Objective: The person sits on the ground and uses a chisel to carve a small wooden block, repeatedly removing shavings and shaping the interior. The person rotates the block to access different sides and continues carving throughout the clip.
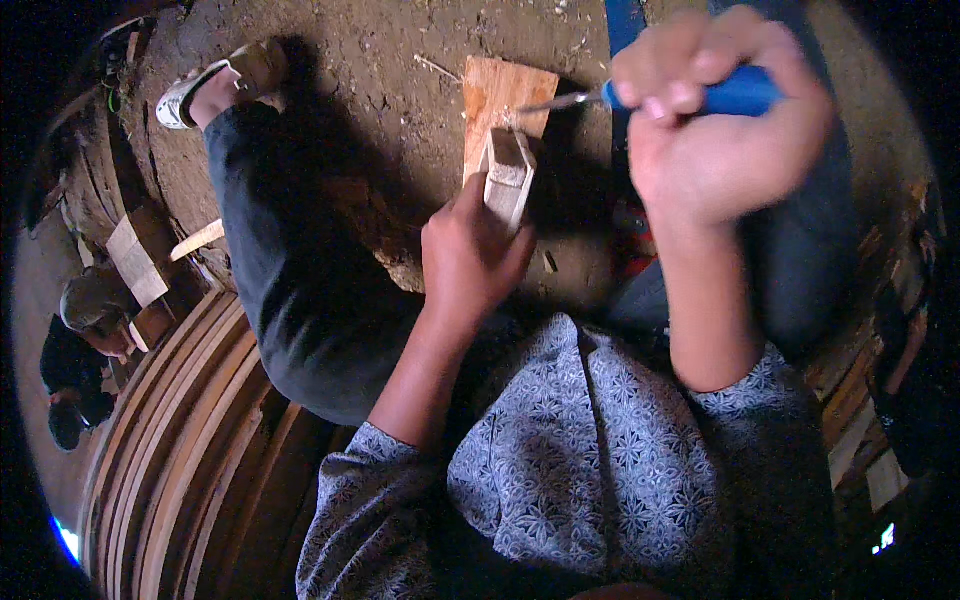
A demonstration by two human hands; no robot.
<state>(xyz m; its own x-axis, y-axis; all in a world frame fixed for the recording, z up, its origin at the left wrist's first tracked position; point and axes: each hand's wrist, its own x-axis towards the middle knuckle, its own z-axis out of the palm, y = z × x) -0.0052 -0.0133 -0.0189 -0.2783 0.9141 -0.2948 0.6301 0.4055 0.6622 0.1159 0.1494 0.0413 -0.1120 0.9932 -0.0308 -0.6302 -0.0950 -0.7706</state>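
My left hand (470, 252) is closed round a small, pale wooden block (508, 190) with a hollow or notch in its upper end. Beneath the block's far end lies a flat wooden board (508, 85), with light shavings on it. My right hand (725, 120), raised to the right of the board and slightly blurred, grips the blue handle (745, 92) of a hand tool. Its narrow metal shaft (565, 101) points left over the board, above the block's notched end. Blur keeps me from telling the exact kind of tip.
Long stacked wooden planks (185, 420) lie at the lower left. Another person (90, 340) is beyond them, near some pale wood pieces (137, 262). My trousered leg and a sandal (225, 82) extend to the upper left over a dirt floor (360, 60). Scrap wood (860, 430) lies at the right.
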